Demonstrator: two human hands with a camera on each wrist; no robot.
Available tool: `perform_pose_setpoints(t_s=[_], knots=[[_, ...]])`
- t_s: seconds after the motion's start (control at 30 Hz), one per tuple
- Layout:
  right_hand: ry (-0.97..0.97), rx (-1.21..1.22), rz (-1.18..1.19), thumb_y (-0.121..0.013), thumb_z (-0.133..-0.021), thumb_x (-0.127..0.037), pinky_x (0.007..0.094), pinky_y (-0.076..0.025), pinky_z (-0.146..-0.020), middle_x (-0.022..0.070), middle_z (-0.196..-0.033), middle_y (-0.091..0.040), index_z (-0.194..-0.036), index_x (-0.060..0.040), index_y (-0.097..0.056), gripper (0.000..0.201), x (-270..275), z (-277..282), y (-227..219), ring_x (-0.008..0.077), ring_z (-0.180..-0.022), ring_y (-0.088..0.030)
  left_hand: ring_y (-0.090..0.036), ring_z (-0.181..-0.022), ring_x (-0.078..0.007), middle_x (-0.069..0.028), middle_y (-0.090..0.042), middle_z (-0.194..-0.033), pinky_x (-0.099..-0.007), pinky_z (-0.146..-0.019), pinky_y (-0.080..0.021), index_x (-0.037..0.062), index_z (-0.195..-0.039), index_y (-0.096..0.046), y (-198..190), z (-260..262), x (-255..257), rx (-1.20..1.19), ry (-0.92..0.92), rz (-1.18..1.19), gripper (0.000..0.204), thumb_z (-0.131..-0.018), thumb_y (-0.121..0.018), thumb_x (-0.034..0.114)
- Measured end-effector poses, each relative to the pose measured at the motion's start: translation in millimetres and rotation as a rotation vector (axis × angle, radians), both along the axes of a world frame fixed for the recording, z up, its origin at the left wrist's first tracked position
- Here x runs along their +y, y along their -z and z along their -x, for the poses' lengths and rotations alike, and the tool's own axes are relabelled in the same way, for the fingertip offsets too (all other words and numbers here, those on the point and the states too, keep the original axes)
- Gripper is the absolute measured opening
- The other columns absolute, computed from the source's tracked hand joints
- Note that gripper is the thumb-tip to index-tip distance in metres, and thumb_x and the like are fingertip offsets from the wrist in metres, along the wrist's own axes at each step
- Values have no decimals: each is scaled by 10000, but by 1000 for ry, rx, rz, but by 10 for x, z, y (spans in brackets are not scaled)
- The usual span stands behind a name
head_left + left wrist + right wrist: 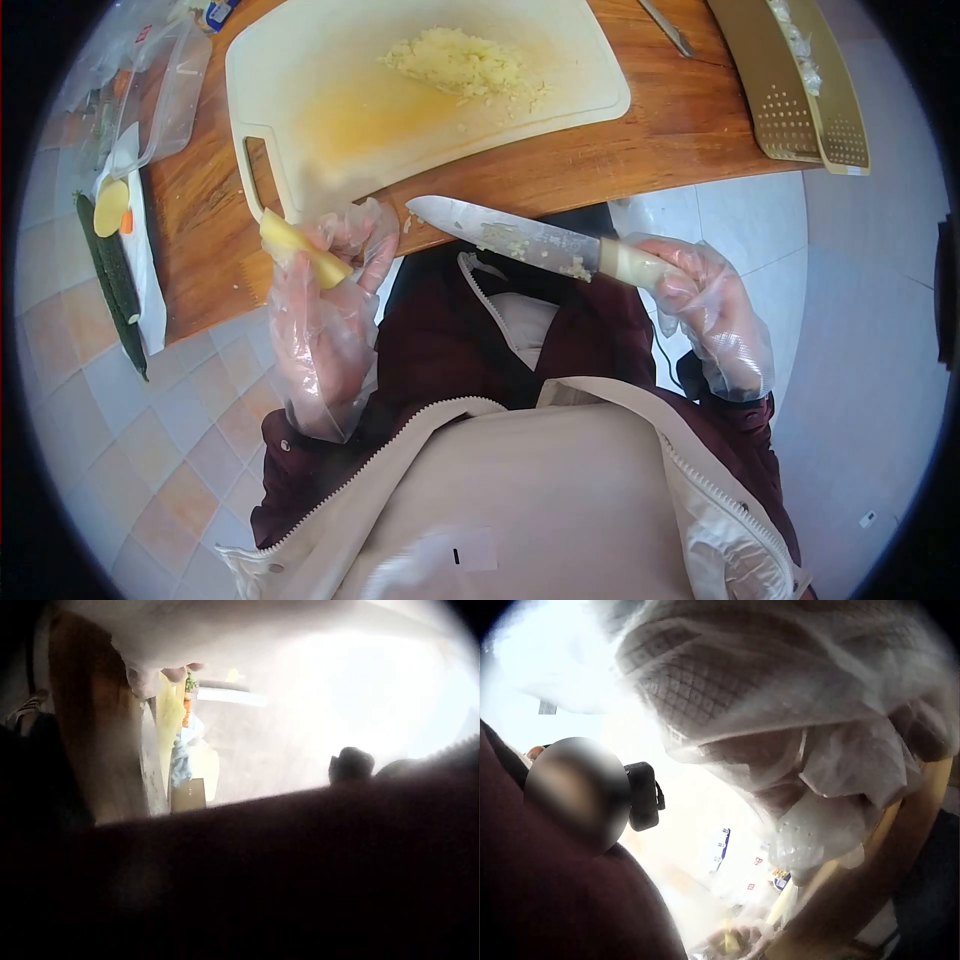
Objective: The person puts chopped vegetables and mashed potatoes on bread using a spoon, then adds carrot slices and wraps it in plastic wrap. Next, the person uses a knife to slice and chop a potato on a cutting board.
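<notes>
My left hand (pixel 325 325), in a clear plastic glove, holds a pale yellow potato piece (pixel 298 247) between thumb and fingers, near the handle end of the white cutting board (pixel 575 55). My gloved right hand (pixel 718 310) grips the pale handle of a kitchen knife (pixel 515 236). Its blade points left, toward the left hand, in front of the table's near edge, with chopped bits stuck to it. A heap of finely chopped yellow pieces (pixel 455 62) lies on the far part of the board. In the right wrist view, the glove hides most of the knife handle.
Two dark green cucumbers (pixel 117 275) lie at the left table edge, beside a white sheet (pixel 150 285), a cut yellow piece (pixel 110 208) and an orange bit (pixel 127 222). Behind them is a clear plastic container (pixel 178 100). A gold perforated bin (pixel 785 110) stands at the right.
</notes>
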State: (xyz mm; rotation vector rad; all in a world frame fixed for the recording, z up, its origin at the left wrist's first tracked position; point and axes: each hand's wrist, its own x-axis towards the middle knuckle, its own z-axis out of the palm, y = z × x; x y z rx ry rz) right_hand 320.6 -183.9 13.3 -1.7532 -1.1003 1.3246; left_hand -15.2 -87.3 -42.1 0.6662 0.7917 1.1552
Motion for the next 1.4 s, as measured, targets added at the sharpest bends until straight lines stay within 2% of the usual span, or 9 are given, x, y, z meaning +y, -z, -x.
perform_pose_setpoints(t_s=[0.5,0.67,0.87,0.97,1.07,1.17,1.2,1.27,1.4], knots=[[-92,124,74,-639,-1042,-420,240,-417,-640,1,-834,-595,-1326,17,-685,524,21,74,133,83,-691,-518,-521,-1378,-297,-87,-577,-1316,-621,-1206,-395,73,-1292,-555,-26,-10,-34,-32,-2,-34,310,-1127,-504,330],[7,313,139,-679,-980,-318,237,-406,-623,-18,-809,-588,-1327,67,-662,519,28,-45,143,77,-681,-521,-526,-1369,-297,-96,-581,-1311,-603,-1216,-391,47,-1317,-567,-152,74,174,-66,-14,-102,342,-1128,-506,325],[171,216,-67,-686,-973,-298,252,-466,-716,22,-936,-654,-1343,80,-638,530,191,-88,-9,99,-820,-589,-545,-1352,-308,-119,-600,-1286,-587,-1240,-365,20,-1349,-574,-388,14,524,-108,-43,-156,374,-1122,-517,311],[112,148,-107,-665,-1012,-319,267,-491,-791,52,-1030,-681,-1341,71,-638,511,331,-123,-94,117,-929,-610,-601,-1283,-308,-106,-637,-1228,-555,-1188,-413,21,-1313,-604,-497,-151,625,25,-18,-146,355,-1121,-518,307],[119,178,-109,-644,-1043,-333,263,-485,-748,41,-996,-672,-1340,66,-641,498,419,-139,-106,105,-861,-599,-616,-1290,-326,-158,-660,-1307,-494,-1150,-436,15,-1249,-624,-526,-243,764,273,79,-110,308,-1110,-546,279],[113,197,-80,-631,-1060,-356,250,-464,-696,28,-961,-658,-1334,62,-645,500,497,-188,-197,87,-791,-573,-600,-1340,-313,-183,-680,-1369,-380,-1131,-439,16,-1182,-662,-879,-497,813,952,259,-426,209,-1010,-589,108],[125,198,-91,-631,-1060,-356,250,-464,-696,28,-961,-658,-1334,62,-645,500,529,-183,-233,87,-791,-573,-600,-1340,-313,-183,-680,-1369,-380,-1131,-439,16,-1182,-662,-892,-562,788,953,267,-442,209,-1010,-589,108],[145,214,-128,-614,-1076,-382,237,-431,-646,5,-910,-627,-1327,56,-652,506,621,-125,-292,67,-733,-535,-461,-1483,-391,-176,-591,-1532,-496,-1214,-348,98,-1166,-691,-853,-660,785,1172,358,-961,242,-932,-631,119],[123,259,-80,-595,-1088,-404,230,-412,-628,-7,-884,-604,-1343,50,-643,523,764,-116,-262,61,-729,-526,-259,-1585,-464,-133,-412,-1695,-693,-1238,-179,158,-1074,-686,-757,-990,732,1322,682,-930,182,-894,-665,170]])
